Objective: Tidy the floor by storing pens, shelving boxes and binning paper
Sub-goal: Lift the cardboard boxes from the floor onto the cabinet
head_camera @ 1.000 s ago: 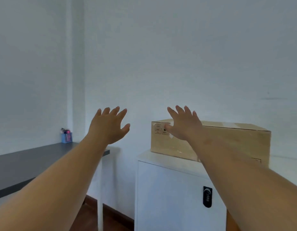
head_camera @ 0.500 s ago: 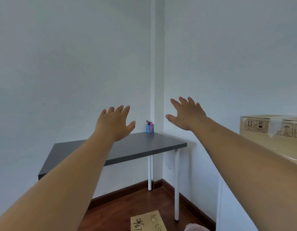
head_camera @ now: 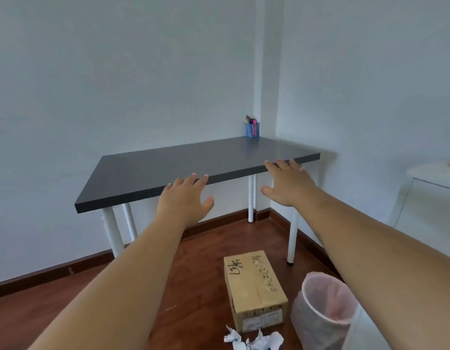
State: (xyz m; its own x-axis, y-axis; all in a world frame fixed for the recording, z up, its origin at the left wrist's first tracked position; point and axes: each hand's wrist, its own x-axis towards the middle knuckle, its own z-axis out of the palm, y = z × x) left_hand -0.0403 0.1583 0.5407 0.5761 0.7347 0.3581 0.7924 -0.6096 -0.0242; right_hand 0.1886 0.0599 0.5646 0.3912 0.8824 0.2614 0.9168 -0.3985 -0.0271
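The cardboard box (head_camera: 254,289) is lying on the floor beside the bin (head_camera: 322,309) and crumpled paper (head_camera: 251,341), left hand (head_camera: 184,199) and right hand (head_camera: 289,183) hovering spread wide, holding nothing.

Plain white walls (head_camera: 118,72) meet in a corner. A dark grey desk (head_camera: 168,168) on white legs stands in it. The floor (head_camera: 29,311) is brown wood. A white cabinet (head_camera: 426,198) stands at the right.
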